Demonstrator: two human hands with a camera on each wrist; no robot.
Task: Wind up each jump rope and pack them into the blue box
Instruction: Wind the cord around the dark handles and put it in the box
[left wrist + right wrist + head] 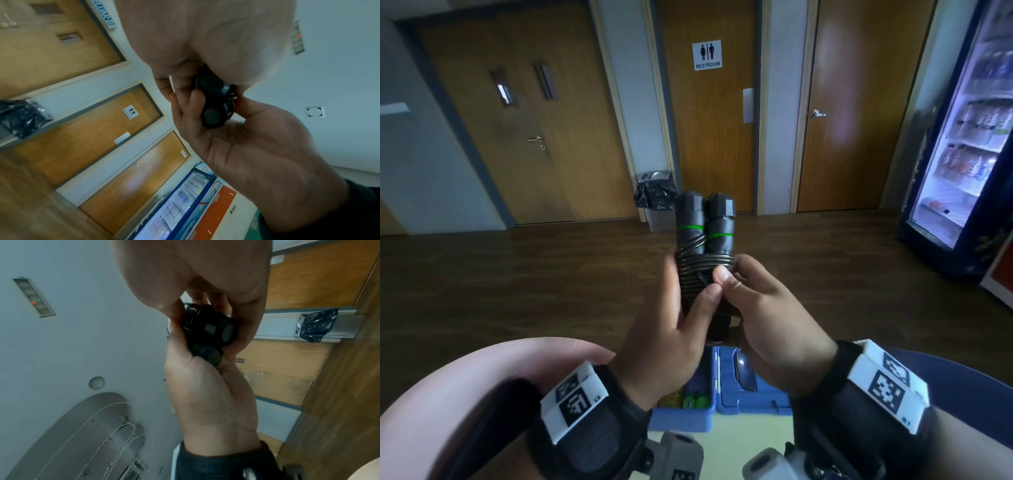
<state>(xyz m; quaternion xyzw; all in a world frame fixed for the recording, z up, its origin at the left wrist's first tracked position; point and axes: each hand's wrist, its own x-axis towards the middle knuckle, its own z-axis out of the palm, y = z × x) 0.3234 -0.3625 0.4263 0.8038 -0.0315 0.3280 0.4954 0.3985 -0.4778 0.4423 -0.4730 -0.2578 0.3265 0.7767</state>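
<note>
A black jump rope (pixel 703 233) with green rings has its two handles side by side and its cord wound round them. My left hand (pixel 690 282) grips the bundle from the left, thumb across the coils. My right hand (pixel 732 270) holds it from the right, thumb and forefinger pinching the cord at the windings. The handle ends (pixel 213 113) show between both palms in the left wrist view, and the handle ends (pixel 218 331) in the right wrist view. Below my hands the blue box (pixel 753 401) lies open, with coloured wound ropes (pixel 688 390) in its left half.
The box rests on a pale yellow surface (pixel 750 435). A pink rounded seat (pixel 482 370) is at my left, a dark blue one (pixel 962 373) at my right. Beyond the wooden floor stand a bin with a black bag (pixel 655 202), doors and a lit drinks fridge (pixel 962 154).
</note>
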